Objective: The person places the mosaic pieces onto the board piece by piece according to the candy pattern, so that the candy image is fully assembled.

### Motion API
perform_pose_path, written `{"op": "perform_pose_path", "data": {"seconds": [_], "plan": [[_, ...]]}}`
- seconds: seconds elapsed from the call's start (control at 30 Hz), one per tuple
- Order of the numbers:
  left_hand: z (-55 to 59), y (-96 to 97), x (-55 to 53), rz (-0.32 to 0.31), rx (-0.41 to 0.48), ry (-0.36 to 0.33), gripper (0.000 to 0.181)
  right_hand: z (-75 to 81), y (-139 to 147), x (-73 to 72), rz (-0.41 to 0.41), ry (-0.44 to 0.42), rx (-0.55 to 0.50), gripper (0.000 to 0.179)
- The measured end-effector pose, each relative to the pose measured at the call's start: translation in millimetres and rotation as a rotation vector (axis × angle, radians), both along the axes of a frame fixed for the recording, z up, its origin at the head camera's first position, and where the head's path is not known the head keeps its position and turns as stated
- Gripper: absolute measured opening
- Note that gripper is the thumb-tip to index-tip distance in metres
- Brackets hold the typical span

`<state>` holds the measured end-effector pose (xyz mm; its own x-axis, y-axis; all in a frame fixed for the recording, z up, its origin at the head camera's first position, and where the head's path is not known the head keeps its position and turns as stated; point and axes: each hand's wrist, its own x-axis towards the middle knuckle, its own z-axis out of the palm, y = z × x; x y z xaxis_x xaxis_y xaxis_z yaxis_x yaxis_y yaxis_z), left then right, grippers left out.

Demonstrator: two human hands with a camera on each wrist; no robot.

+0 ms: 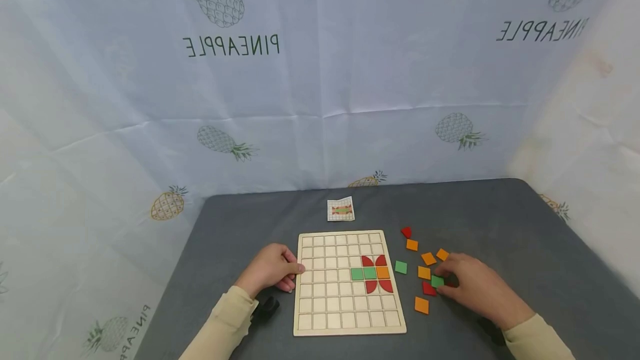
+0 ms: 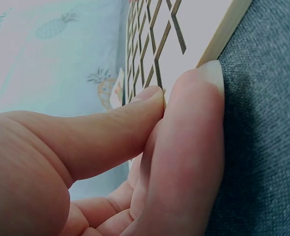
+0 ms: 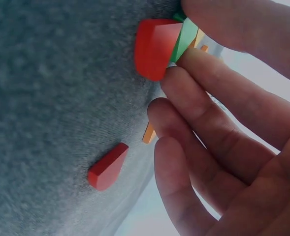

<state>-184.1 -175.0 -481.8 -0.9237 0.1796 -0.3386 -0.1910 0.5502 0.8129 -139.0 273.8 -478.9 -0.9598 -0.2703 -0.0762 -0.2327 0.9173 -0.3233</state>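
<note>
My left hand [image 1: 272, 269] pinches the left edge of a wooden grid board [image 1: 320, 332], thumb on top in the left wrist view. On the board's right side lie two green square tiles [image 1: 357, 274], an orange square tile [image 1: 382, 272] and several red curved tiles [image 1: 385, 286]. To the right of the board, my right hand [image 1: 472, 286] pinches a green square tile [image 3: 184, 39] between thumb and index finger. Close beside it in the right wrist view is a red tile [image 3: 157, 49]. Another red tile [image 3: 108, 167] lies on the cloth near the curled little finger.
Several loose orange tiles [image 1: 421, 305] lie right of the board, with a green tile [image 1: 401, 267] and a red one [image 1: 406, 232] among them. A small pattern card [image 1: 341, 209] sits behind the board on the grey table [image 1: 250, 221]. Pineapple-print curtains [image 1: 320, 82] surround it.
</note>
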Motion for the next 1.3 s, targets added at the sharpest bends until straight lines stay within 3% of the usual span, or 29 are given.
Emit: {"op": "perform_pose_path", "data": {"seconds": [0.27, 0.5, 0.67, 1.0, 1.3], "plan": [[-1.0, -0.3, 0.3, 0.004, -0.007, 0.001, 0.029, -0.8, 2.2, -3.2, -0.001, -0.013, -0.018, 0.021], [-2.8, -1.3, 0.7, 0.003, -0.009, -0.007, 0.027, 7.4, -7.2, -8.3, 0.010, 0.020, -0.031, 0.022], [-2.0, -1.4, -1.1, 0.012, -0.002, 0.015, 0.029, 13.1, -29.6, -19.8, 0.069, 0.075, -0.075, 0.020], [-1.4, -1.5, -1.6, 0.009, 0.006, 0.008, 0.028, 17.5, -84.2, -43.6, 0.158, 0.075, -0.144, 0.019], [-1.4, -1.1, -0.4, -0.006, 0.009, 0.008, 0.027, 18.4, -133.2, -43.9, 0.276, 0.106, -0.185, 0.016]]}}
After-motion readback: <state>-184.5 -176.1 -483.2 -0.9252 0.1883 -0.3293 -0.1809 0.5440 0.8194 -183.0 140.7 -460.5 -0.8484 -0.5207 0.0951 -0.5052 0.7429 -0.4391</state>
